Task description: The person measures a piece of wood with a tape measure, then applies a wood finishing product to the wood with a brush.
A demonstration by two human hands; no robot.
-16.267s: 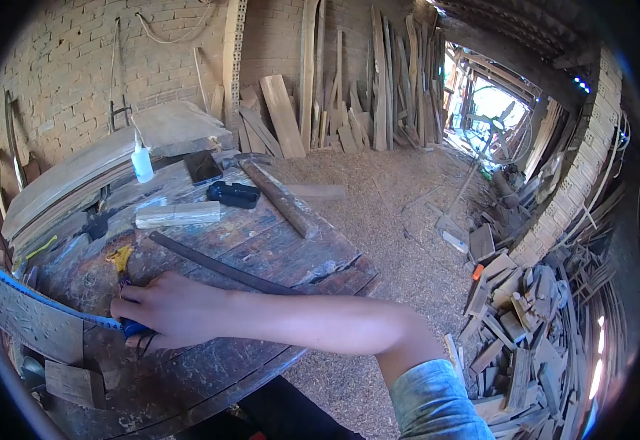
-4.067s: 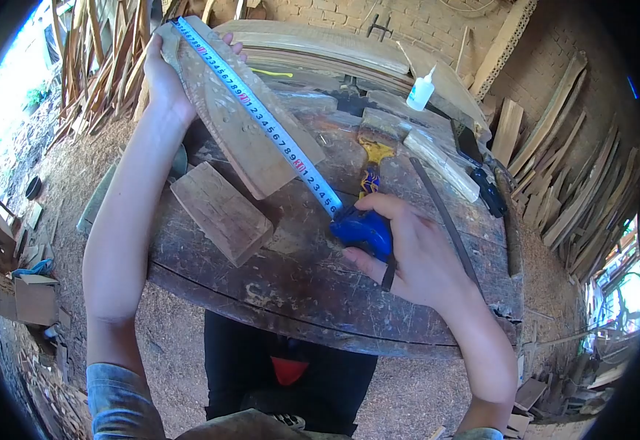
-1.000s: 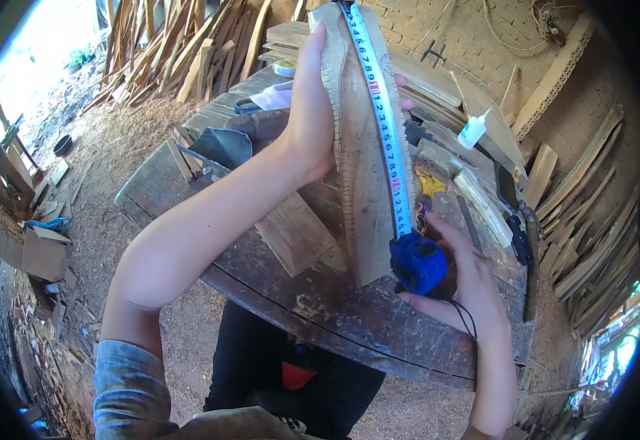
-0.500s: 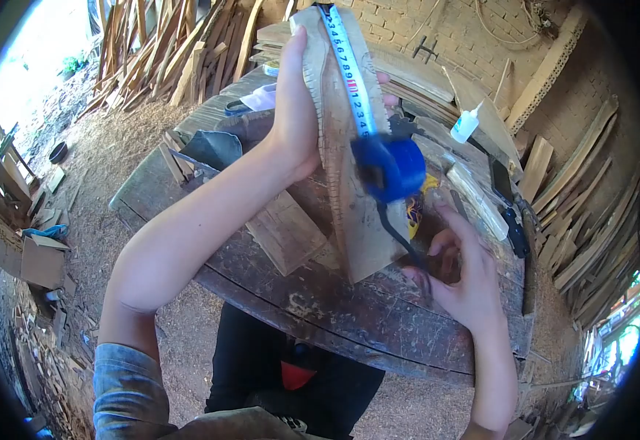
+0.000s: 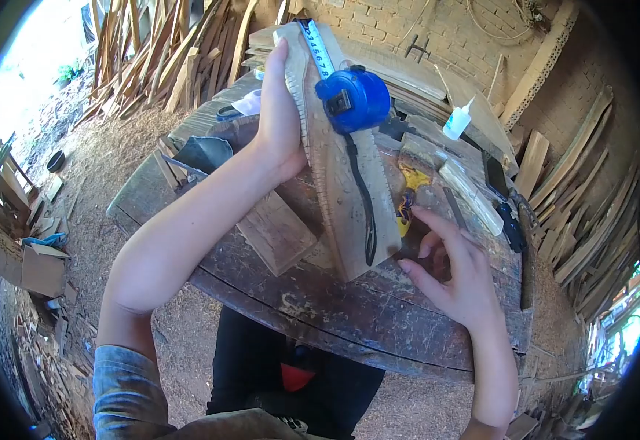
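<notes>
My left hand (image 5: 282,121) grips a long carved wooden piece (image 5: 342,183) with notched edges, its thumb along the left side and its other fingers hidden behind. On top of the wood lies a blue tape measure (image 5: 356,99), its blade (image 5: 318,50) hooked at the far end and only a short length showing. A black wrist strap (image 5: 361,194) trails from the case down the wood. My right hand (image 5: 452,271) is apart from both, to the right of the wood's lower end, fingers curved and spread with nothing between them. Beside its fingertips lies a yellow patterned object (image 5: 410,191).
The worn wooden table (image 5: 320,323) carries a small plank (image 5: 277,231), a white glue bottle (image 5: 458,121), a pale wrapped bar (image 5: 472,198) and a dark phone (image 5: 496,178). Wood strips lean against the brick wall (image 5: 378,26). Sawdust covers the floor.
The tape case has slid up the wood toward the far end, and the blade has drawn in. The strap has left my right hand and now rests on the wood.
</notes>
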